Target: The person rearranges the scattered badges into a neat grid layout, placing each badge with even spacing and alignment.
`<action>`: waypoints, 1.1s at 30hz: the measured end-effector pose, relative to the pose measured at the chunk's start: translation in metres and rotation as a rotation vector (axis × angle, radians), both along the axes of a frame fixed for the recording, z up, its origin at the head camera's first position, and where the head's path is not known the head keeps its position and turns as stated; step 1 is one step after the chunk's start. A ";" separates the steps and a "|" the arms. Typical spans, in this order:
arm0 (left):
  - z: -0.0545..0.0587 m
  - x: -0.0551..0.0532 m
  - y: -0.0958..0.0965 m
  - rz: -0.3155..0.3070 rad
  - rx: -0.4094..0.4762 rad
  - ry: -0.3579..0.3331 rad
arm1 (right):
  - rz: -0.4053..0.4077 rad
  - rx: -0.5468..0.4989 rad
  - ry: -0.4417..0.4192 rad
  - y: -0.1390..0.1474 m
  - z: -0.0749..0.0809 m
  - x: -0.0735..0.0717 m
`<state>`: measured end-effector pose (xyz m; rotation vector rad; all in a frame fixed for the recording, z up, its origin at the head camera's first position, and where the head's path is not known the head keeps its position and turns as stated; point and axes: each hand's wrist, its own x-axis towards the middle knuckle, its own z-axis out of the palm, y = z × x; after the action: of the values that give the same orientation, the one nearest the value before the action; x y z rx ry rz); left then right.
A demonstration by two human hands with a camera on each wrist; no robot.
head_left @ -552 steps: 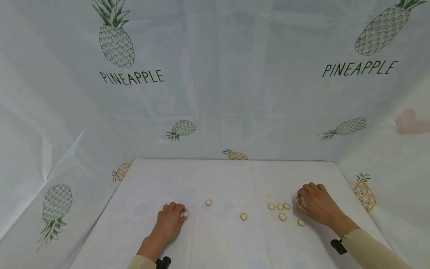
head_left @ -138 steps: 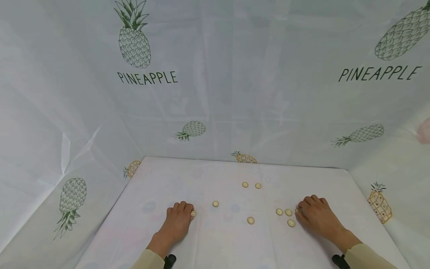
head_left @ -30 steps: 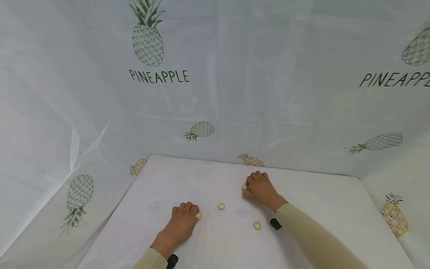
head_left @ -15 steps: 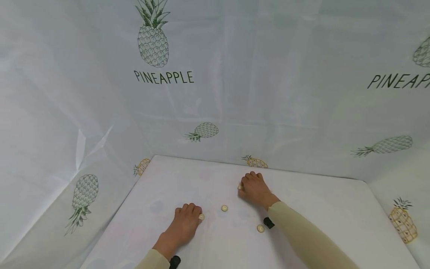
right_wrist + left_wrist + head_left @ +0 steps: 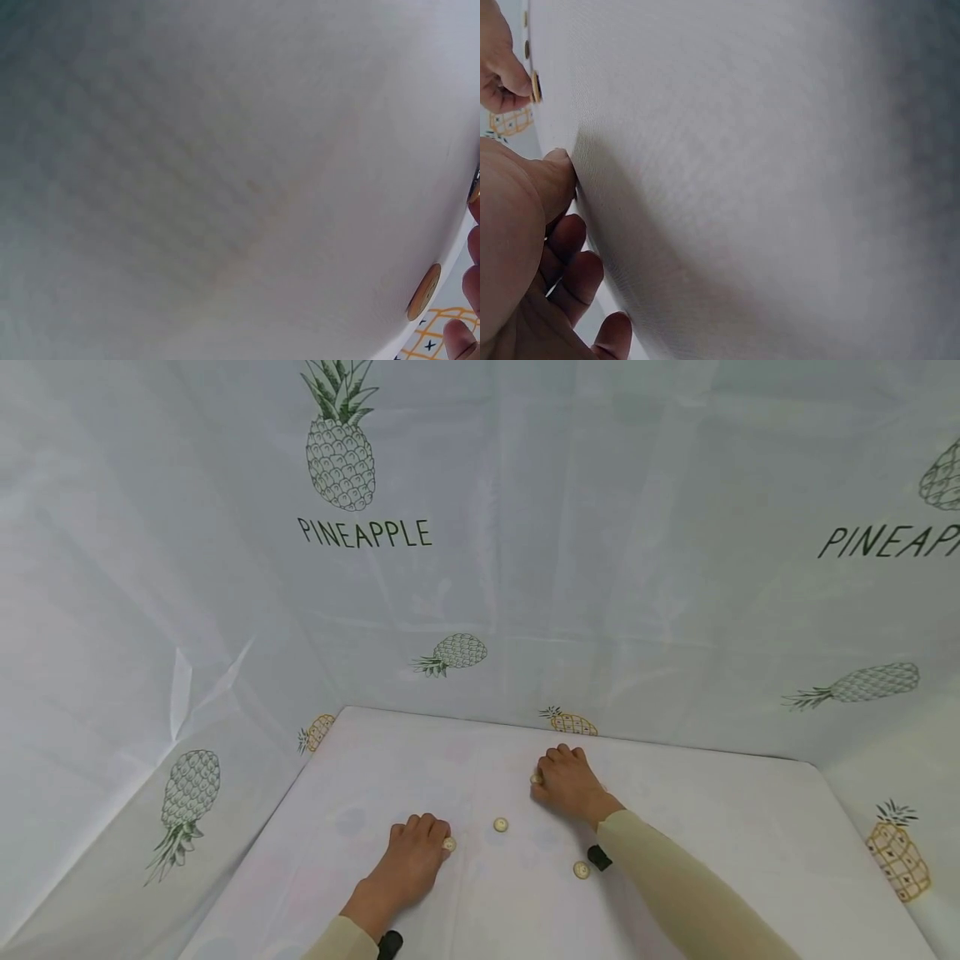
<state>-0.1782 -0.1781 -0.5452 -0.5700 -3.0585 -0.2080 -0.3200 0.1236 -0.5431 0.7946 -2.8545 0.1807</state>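
Note:
In the head view my left hand rests on the white table, its thumb and index finger pinching a round pale wooden button. In the left wrist view that button is hidden behind the thumb. My right hand, near the table's back edge, pinches another wooden button on its left side. Between the hands lies a loose button, four-sided by nothing else close. A second button sits nearer the front, beside the right wrist's black camera. The right wrist view shows one button close to the right fingers.
A sliver of a button peeks out behind the right wrist. The right sleeve covers part of the table. White cloth walls printed with pineapples rise behind and beside the table.
Since 4.6 s ago my right hand has gone from the right-hand buttons to the back middle with a button, sliding slightly left lately. Its arm now covers where several buttons lay. The left hand stays.

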 end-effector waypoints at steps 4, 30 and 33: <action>0.000 0.000 0.000 -0.002 -0.007 0.006 | -0.005 -0.001 0.004 -0.001 0.000 0.001; -0.002 -0.001 0.000 -0.002 0.015 0.005 | -0.010 -0.033 0.128 0.073 0.023 0.033; -0.003 -0.001 0.000 -0.003 0.021 0.008 | -0.025 -0.057 0.165 0.091 0.025 0.043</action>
<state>-0.1793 -0.1785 -0.5487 -0.5728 -3.0443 -0.2374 -0.2770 0.2148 -0.5183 0.7267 -2.6905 0.1832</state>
